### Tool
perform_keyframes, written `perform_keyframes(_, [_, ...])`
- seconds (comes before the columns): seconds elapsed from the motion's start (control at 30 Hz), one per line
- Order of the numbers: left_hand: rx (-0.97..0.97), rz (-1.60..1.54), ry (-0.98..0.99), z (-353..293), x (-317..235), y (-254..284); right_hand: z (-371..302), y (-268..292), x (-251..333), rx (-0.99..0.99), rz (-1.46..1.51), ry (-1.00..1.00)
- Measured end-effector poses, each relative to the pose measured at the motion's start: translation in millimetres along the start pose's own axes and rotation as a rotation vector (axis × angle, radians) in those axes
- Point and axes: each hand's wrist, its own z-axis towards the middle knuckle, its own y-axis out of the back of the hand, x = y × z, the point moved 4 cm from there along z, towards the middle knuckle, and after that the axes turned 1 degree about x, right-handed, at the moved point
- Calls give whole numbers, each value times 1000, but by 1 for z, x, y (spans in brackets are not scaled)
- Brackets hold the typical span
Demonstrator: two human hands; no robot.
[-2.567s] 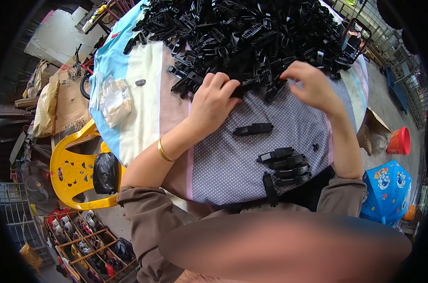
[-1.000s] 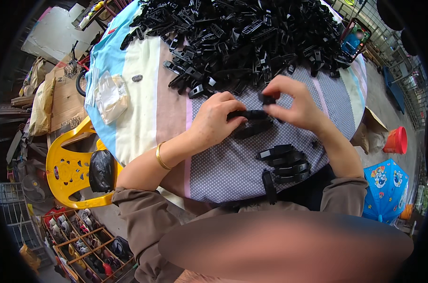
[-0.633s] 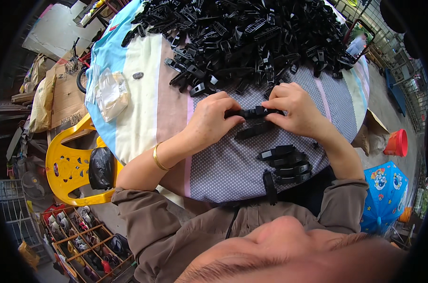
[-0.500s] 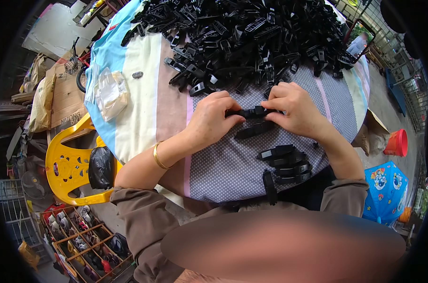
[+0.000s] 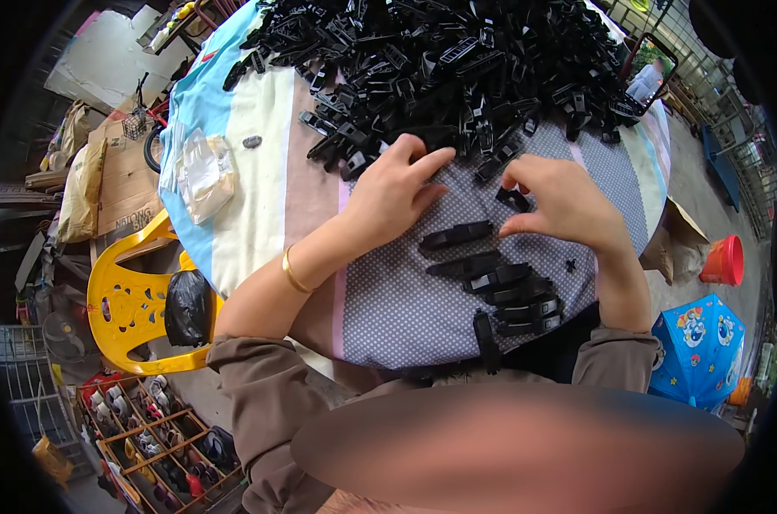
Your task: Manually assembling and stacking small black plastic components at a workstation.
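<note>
Head view: left hand (image 5: 394, 193) at pile (image 5: 423, 68), right hand (image 5: 570, 202) nearside of it around part (image 5: 513, 200), fingers bent, can't tell if grasping.

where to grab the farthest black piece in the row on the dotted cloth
Probably pinch the black piece across its narrow middle, from above and the far side: it lies lengthwise left to right, bare cloth borders its far edge, and the next piece sits close nearer the body.
</note>
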Motion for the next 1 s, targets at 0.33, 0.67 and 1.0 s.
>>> perform_keyframes(0.33, [216,30,-11,-17,-29,-16,14,-23,-8,-117,151,122])
perform_keyframes(0.67, [26,274,-231,-2,-10,-7,16,-29,3,-81,607,25])
perform_keyframes(1.0, [32,65,101,-14,1,5,10,-22,19,-247,23,272])
